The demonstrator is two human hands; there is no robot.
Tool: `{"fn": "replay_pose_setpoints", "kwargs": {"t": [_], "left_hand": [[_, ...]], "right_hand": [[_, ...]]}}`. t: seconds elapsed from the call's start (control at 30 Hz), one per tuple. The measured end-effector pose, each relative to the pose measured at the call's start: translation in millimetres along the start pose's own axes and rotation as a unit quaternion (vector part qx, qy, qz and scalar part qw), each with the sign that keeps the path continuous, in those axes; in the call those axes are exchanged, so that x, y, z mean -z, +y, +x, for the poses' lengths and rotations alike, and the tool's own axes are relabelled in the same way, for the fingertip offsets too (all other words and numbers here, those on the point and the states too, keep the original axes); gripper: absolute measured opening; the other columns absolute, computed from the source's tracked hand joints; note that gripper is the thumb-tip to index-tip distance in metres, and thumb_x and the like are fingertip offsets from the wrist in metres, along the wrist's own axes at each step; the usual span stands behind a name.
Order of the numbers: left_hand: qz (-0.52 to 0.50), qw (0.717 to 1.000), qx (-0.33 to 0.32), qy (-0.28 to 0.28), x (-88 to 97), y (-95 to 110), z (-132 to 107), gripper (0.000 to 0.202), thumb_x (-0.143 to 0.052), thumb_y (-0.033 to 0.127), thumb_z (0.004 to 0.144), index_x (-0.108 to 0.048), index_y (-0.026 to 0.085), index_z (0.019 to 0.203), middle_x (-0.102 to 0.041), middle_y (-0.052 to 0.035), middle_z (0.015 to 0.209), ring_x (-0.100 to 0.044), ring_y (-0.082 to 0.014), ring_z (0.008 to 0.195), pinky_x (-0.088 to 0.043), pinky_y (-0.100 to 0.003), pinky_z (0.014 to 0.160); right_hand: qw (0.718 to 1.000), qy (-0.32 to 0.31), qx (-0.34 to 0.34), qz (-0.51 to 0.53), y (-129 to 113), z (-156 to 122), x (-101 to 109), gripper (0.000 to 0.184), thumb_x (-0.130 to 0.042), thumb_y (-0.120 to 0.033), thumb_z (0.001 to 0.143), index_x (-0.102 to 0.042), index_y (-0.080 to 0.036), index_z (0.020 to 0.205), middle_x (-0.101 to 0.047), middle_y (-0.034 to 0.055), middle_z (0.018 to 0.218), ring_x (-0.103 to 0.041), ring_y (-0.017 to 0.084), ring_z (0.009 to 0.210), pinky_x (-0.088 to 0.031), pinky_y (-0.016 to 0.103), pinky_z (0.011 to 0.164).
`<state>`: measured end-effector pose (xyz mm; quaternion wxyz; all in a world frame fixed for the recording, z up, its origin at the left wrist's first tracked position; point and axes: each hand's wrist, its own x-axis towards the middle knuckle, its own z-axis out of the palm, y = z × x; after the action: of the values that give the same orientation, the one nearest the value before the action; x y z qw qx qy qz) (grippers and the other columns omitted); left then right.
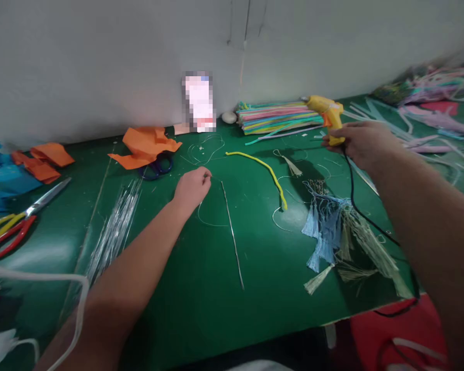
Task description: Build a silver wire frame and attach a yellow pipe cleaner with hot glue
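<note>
My right hand (365, 144) grips a yellow hot glue gun (328, 112) by the lower end of its handle, nozzle pointing left; its black cord (353, 193) hangs down to the right. My left hand (193, 186) is closed in a pinch low over the green table, and a thin thread (209, 223) shows by its fingertips. Just right of that hand lies a twisted silvery wire (232, 234). Beyond it rests a bent yellow pipe cleaner (263, 166). Blue tassels (325, 229) and pale green tassels (375, 247) are heaped below the glue gun.
Red-and-yellow scissors (27, 214) and silvery strips (116, 226) lie left. Orange paper (149, 147) partly covers dark-handled scissors (158, 166). A blurred-out phone (200, 100) leans on the wall beside a bundle of coloured pipe cleaners (278, 117). A white cord (81, 309) crosses lower left.
</note>
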<state>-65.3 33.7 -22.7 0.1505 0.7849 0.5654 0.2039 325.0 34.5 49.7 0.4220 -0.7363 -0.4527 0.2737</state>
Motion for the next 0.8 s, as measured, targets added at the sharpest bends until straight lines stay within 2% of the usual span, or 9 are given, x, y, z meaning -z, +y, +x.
{"fn": "replay_pose_setpoints", "kwargs": {"t": [0.1,0.17,0.23,0.3,0.43,0.6,0.7,0.8], "left_hand": [[-0.015,1.0,0.006,0.0,-1.0,-1,1,0.018,-0.052,0.02,0.09,-0.068,0.018,0.097,-0.062,-0.0007,0.067,-0.056,-0.0155,0.063,-0.038,-0.029,0.06],[-0.024,1.0,0.009,0.005,-1.9,-3,1,0.017,-0.052,0.02,0.089,-0.068,0.018,0.095,-0.061,-0.0002,0.065,-0.056,-0.0156,0.062,-0.038,-0.029,0.06],[-0.03,0.999,0.009,0.01,-3.0,-4,1,0.016,-0.053,0.02,0.088,-0.068,0.019,0.094,-0.061,-0.0001,0.064,-0.057,-0.0156,0.063,-0.039,-0.029,0.06],[-0.035,0.999,0.007,0.014,-4.1,-6,1,0.016,-0.054,0.02,0.088,-0.068,0.019,0.094,-0.061,0.0,0.064,-0.057,-0.0154,0.063,-0.039,-0.028,0.061],[-0.034,0.999,0.001,0.009,-5.0,-5,0,0.02,-0.052,0.02,0.089,-0.069,0.02,0.099,-0.061,0.0007,0.062,-0.057,-0.0147,0.061,-0.039,-0.027,0.059],[-0.021,1.0,-0.005,-0.003,-3.6,-3,0,0.022,-0.052,0.019,0.089,-0.071,0.019,0.099,-0.064,-0.0001,0.066,-0.055,-0.0146,0.061,-0.036,-0.028,0.057],[-0.01,1.0,-0.005,-0.005,-3.0,-1,0,0.023,-0.051,0.019,0.089,-0.071,0.019,0.1,-0.066,-0.0015,0.072,-0.056,-0.0154,0.066,-0.035,-0.028,0.058],[0.003,1.0,-0.006,-0.014,-2.2,1,-1,0.024,-0.05,0.019,0.09,-0.071,0.019,0.102,-0.066,-0.0024,0.073,-0.056,-0.0159,0.067,-0.034,-0.028,0.057]], "right_hand": [[0.99,-0.058,-0.045,0.123,-12,-16,5,0.01,-0.055,-0.007,0.088,-0.057,-0.015,0.083,-0.056,0.0046,0.081,-0.056,0.009,0.073,-0.047,0.026,0.069],[0.978,-0.094,-0.069,0.171,-21,-32,8,0.011,-0.056,-0.006,0.087,-0.063,-0.014,0.088,-0.052,0.0023,0.079,-0.053,0.008,0.07,-0.046,0.024,0.066],[0.962,-0.123,-0.09,0.228,-28,-50,9,0.02,-0.058,-0.005,0.085,-0.069,-0.015,0.099,-0.049,0.0002,0.077,-0.049,0.007,0.066,-0.043,0.023,0.061],[0.954,-0.121,-0.102,0.256,-34,-68,7,0.026,-0.059,-0.005,0.083,-0.072,-0.018,0.102,-0.048,0.0003,0.075,-0.047,0.008,0.065,-0.041,0.025,0.059],[0.949,-0.133,-0.1,0.269,-42,-95,2,0.022,-0.057,-0.02,0.088,-0.073,-0.02,0.103,-0.048,0.0032,0.077,-0.048,0.013,0.069,-0.04,0.031,0.06],[0.947,-0.134,-0.091,0.277,-49,-110,-2,0.031,-0.045,-0.022,0.088,-0.073,-0.014,0.098,-0.055,0.0119,0.09,-0.051,0.016,0.073,-0.039,0.033,0.057],[0.937,-0.13,-0.103,0.309,-50,-115,-4,0.026,-0.047,-0.021,0.093,-0.072,-0.017,0.097,-0.057,0.0088,0.093,-0.054,0.013,0.076,-0.043,0.029,0.06],[0.93,-0.134,-0.087,0.331,-49,-120,-6,0.019,-0.053,-0.019,0.092,-0.071,-0.019,0.089,-0.056,0.0042,0.088,-0.057,0.012,0.078,-0.048,0.027,0.071]]}}
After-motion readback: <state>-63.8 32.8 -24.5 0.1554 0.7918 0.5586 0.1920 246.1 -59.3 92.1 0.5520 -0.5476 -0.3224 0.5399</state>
